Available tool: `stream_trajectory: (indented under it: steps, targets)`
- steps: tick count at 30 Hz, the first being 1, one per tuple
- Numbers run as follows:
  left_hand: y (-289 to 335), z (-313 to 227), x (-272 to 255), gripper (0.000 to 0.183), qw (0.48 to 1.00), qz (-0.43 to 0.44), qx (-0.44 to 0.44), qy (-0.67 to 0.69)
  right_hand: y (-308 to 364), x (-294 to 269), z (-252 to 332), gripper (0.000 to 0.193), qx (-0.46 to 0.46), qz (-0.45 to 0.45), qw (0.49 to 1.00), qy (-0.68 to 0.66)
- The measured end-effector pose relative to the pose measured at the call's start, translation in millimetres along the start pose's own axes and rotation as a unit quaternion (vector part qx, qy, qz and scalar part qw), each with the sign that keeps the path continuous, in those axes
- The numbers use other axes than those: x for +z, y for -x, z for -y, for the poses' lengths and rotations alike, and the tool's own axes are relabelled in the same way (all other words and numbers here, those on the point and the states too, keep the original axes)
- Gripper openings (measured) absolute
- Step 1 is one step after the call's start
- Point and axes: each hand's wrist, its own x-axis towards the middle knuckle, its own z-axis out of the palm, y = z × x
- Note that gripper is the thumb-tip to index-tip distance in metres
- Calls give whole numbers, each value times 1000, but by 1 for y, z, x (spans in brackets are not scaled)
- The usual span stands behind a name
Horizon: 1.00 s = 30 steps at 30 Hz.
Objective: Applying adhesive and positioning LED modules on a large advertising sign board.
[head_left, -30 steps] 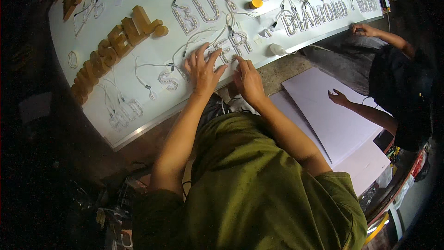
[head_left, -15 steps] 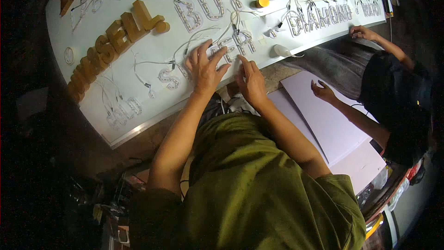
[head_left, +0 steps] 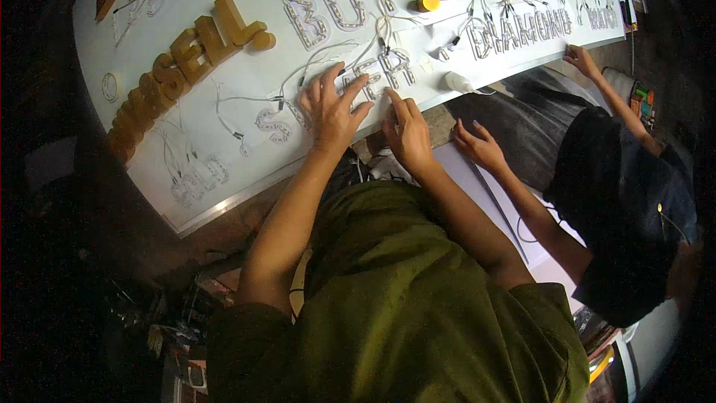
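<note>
My left hand (head_left: pixel 330 108) lies with fingers spread over clear letter-shaped pieces near the table's front edge; its palm hides part of them. Beside it, my right hand (head_left: pixel 407 133) has its index finger stretched out against the lower edge of an LED letter (head_left: pixel 397 69), the other fingers loosely bent. Small light modules line these letters, and white wires (head_left: pixel 384 28) run from them. An S-shaped LED letter (head_left: pixel 274 126) lies left of my left hand. To the right of my right hand, a white squeeze bottle (head_left: pixel 457 82) with a thin nozzle lies on its side.
Gold block letters (head_left: pixel 186 60) stand along the white table (head_left: pixel 246 179) at left, near a tape roll (head_left: pixel 110 87). More wired letters (head_left: pixel 520 33) and a yellow-topped container (head_left: pixel 427 4) lie farther back. At right, a co-worker (head_left: pixel 619 186) in dark clothes stands near pale panels (head_left: pixel 466 168).
The co-worker has moved nearer to me, one hand now close to the table's edge by the bottle. My hands stay almost in place, with the view shifted slightly.
</note>
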Motion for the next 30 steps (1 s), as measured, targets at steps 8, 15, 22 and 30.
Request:
stream_trajectory:
  steps: [8,15,22,30]
  targets:
    - [-1,-2,-2,60,1000,11,-5,-14,3,4,-14,82,8,22,1000,-7]
    - [-2,-2,-4,60,1000,14,-3,-10,1,0,-7,79,7,27,999,-15]
    - [-8,-2,-9,56,998,37,31,-27,0,-2,-4,74,9,24,1000,-13]
    - [-12,-3,-12,55,998,45,35,-15,0,-1,-6,71,-4,14,1000,-14]
